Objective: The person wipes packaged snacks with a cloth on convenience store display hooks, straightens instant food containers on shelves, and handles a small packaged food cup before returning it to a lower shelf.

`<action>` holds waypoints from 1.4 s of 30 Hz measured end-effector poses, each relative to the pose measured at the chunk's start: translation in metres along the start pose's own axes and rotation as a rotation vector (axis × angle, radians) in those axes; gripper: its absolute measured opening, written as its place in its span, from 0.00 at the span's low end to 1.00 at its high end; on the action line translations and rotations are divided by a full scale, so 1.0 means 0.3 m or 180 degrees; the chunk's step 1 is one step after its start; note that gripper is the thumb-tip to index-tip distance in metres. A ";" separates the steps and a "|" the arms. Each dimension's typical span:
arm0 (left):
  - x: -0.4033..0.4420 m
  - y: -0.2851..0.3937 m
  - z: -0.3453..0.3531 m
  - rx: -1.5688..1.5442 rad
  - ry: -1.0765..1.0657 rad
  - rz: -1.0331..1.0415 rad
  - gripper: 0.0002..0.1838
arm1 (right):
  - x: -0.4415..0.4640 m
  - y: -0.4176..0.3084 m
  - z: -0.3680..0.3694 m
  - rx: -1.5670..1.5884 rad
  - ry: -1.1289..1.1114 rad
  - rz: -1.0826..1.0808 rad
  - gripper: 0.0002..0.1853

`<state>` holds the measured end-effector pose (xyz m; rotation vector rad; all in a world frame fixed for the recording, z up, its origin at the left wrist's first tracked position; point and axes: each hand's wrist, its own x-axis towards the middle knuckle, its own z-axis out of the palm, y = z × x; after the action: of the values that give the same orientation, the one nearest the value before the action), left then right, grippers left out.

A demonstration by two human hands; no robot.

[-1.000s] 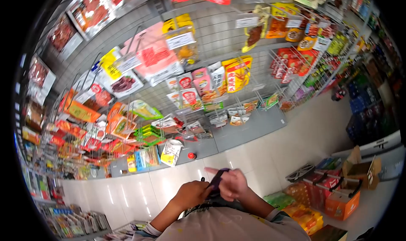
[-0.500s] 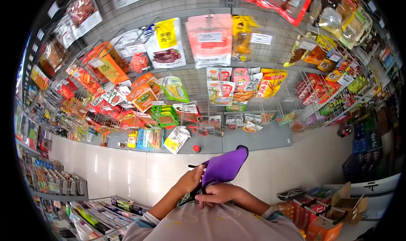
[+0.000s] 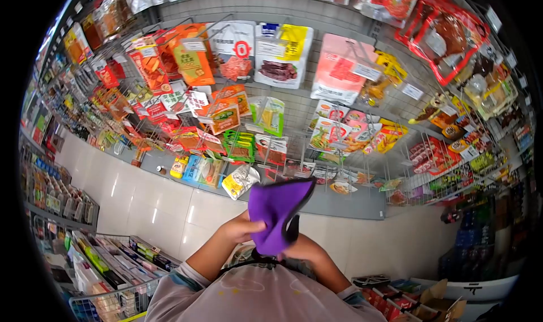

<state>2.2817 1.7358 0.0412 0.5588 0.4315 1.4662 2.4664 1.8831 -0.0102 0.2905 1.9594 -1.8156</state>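
Observation:
In front of my chest is a purple fabric piece with black edging [image 3: 272, 217], held up and partly folded. My left hand [image 3: 240, 229] grips its left side, the thumb lying over the purple face. At the lower right my right hand [image 3: 301, 247] holds the fabric, its fingers mostly hidden behind the cloth. A black band shows along the right edge and below. Just beyond the cloth, a white and yellow food packet [image 3: 241, 180] rests on the bottom shelf ledge.
Ahead, a store rack [image 3: 339, 203] carries several hanging snack packets, including a pink pouch [image 3: 343, 67]. A wire basket of boxed goods [image 3: 116, 265] stands at the lower left. Cardboard boxes [image 3: 432, 299] sit at the lower right. Pale floor tiles [image 3: 169, 209] run along the rack.
The purple fabric has turned and spread more upright, with my left hand now on its face. My view has shifted, so the shelves appear tilted and farther right.

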 end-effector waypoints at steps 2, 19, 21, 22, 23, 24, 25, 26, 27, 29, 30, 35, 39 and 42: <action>-0.040 0.054 0.005 0.2027 0.0366 -0.0264 0.29 | -0.030 -0.041 0.011 0.1236 0.0961 -0.0940 0.17; -0.138 0.092 0.166 0.0645 0.1132 -0.0491 0.29 | -0.118 -0.264 -0.107 0.3134 0.2838 -0.1768 0.35; -0.183 0.061 0.194 0.0472 0.1466 -0.0750 0.36 | -0.134 -0.283 -0.118 0.3244 0.2852 -0.1857 0.35; -0.200 0.049 0.200 0.0381 0.1626 -0.0882 0.40 | -0.137 -0.284 -0.118 0.3379 0.2908 -0.1955 0.34; -0.211 0.044 0.201 0.0288 0.1779 -0.1020 0.44 | -0.122 -0.254 -0.115 0.3273 0.2731 -0.1997 0.33; -0.215 0.043 0.189 0.0279 0.1782 -0.0992 0.44 | -0.107 -0.227 -0.110 0.3251 0.2710 -0.1994 0.33; -0.216 0.039 0.165 -0.0611 0.0496 -0.0268 0.43 | -0.091 -0.227 -0.098 0.2512 0.2498 -0.1488 0.32; -0.225 0.042 0.140 -0.1009 -0.0127 0.0160 0.42 | -0.079 -0.231 -0.088 0.1774 0.2262 -0.0988 0.31; -0.234 0.046 0.115 -0.1458 -0.0811 0.0502 0.42 | -0.097 -0.238 -0.071 0.1557 0.1809 -0.0706 0.28; -0.291 0.084 0.061 -0.0693 -0.0613 0.0603 0.37 | -0.098 -0.138 -0.090 0.0753 0.1017 -0.0527 0.28; -0.328 0.089 0.050 -0.0547 0.0081 0.0712 0.36 | -0.098 -0.105 -0.102 -0.0026 0.0256 -0.0350 0.28; -0.403 0.182 0.004 -0.1020 0.1405 0.0953 0.29 | -0.115 -0.361 -0.083 0.0136 -0.1912 -0.1185 0.32; -0.463 0.198 0.044 0.1378 0.1341 -0.0944 0.33 | -0.058 -0.441 -0.007 0.2664 -0.0866 -0.2369 0.35; -0.532 0.160 0.012 0.1624 0.0274 -0.0619 0.32 | 0.025 -0.379 -0.041 0.1582 0.1466 -0.1115 0.35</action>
<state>2.2344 1.5773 0.0629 0.8323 0.9157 1.1940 2.4068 1.8814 0.0876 0.5960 1.8940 -2.6595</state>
